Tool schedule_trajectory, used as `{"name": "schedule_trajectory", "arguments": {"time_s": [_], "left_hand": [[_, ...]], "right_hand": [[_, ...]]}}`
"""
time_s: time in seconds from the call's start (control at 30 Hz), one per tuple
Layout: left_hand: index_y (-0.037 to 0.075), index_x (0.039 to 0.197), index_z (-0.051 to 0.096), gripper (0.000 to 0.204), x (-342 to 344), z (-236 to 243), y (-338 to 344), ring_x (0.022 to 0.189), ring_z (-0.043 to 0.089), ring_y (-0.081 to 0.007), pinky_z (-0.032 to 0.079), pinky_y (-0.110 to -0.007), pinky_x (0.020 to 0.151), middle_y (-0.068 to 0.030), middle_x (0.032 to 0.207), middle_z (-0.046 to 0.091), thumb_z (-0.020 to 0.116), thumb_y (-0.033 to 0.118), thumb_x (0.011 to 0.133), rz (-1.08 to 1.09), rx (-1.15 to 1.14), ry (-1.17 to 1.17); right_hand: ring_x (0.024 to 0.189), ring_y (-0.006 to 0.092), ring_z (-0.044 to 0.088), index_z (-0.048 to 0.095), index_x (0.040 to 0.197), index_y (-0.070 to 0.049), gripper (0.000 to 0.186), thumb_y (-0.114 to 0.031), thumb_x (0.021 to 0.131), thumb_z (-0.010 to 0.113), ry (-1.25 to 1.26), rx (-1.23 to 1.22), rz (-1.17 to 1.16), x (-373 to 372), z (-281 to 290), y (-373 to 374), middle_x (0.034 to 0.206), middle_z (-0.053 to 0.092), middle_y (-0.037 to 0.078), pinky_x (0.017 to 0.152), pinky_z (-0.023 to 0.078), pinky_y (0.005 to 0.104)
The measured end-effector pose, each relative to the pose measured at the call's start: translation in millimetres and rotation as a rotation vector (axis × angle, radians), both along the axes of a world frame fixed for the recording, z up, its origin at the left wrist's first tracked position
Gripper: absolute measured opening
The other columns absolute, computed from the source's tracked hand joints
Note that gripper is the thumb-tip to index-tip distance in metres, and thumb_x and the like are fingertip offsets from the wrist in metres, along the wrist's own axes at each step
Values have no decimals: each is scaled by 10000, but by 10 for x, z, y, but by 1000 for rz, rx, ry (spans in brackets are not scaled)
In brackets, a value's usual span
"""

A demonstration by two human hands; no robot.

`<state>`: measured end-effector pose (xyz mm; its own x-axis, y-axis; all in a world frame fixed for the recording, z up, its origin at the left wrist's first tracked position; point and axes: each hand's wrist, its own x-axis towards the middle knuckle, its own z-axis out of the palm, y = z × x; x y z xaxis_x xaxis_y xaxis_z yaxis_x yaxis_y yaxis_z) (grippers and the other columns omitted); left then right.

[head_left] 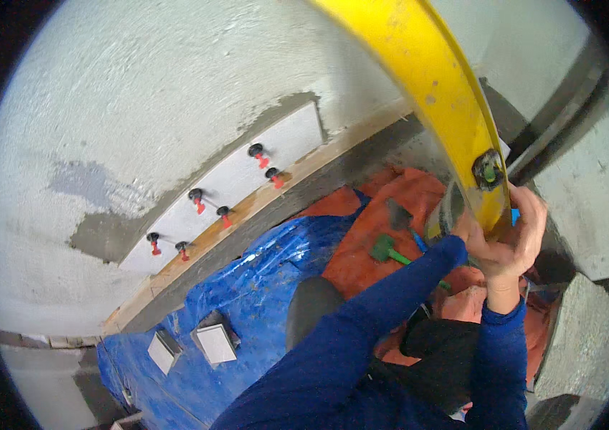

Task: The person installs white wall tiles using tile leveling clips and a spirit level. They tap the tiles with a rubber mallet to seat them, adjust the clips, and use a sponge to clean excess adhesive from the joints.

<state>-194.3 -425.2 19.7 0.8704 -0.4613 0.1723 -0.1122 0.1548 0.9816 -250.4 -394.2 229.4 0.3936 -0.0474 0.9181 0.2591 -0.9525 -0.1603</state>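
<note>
Level (437, 89), yellow, arcs from twelve to three o'clock, its upper end cut off. My right fingers (534, 221) curl around its lower end at three; my left fingers (470, 233) are at its left edge, partly hidden, so I cannot tell how they close. Beside it, a round bucket-like thing (443, 213) is half covered, contents indistinct. Toward four, a green mallet (382, 247) lies on red sheeting (351, 266).

No legible text, numbers or signs.
On the yellow spirit level (422, 72), no lettering can be made out along the face above the grip or around the green vial (489, 173) just above it, nor on the green mallet (382, 248) left of the grip.
</note>
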Motion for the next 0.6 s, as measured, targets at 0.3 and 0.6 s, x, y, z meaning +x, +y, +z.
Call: {"name": "schedule_trajectory", "arguments": {"time_s": [0.3, 0.6], "left_hand": [[44, 1117, 674, 379, 121, -422, 2327, 988, 663, -360, 532, -451, 885, -168, 1078, 652, 702, 347, 891, -55, 417, -195], [28, 1120, 658, 350, -300, -789, 3642, 976, 639, -422, 535, -477, 883, -195, 1050, 626, 655, 321, 930, 301, 758, -44]], "right_hand": [[980, 322, 604, 623, 1223, -49, 610, -139, 656, 832, -76, -408, 380, 893, 200, 367, 1106, 613, 125, 864, 506, 425], [978, 327, 604, 632, 1233, -10, 612, -64, 657, 833, -160, -656, 820, 2043, 174, 1492, 1129, 619, 137, 856, 502, 415]]}}
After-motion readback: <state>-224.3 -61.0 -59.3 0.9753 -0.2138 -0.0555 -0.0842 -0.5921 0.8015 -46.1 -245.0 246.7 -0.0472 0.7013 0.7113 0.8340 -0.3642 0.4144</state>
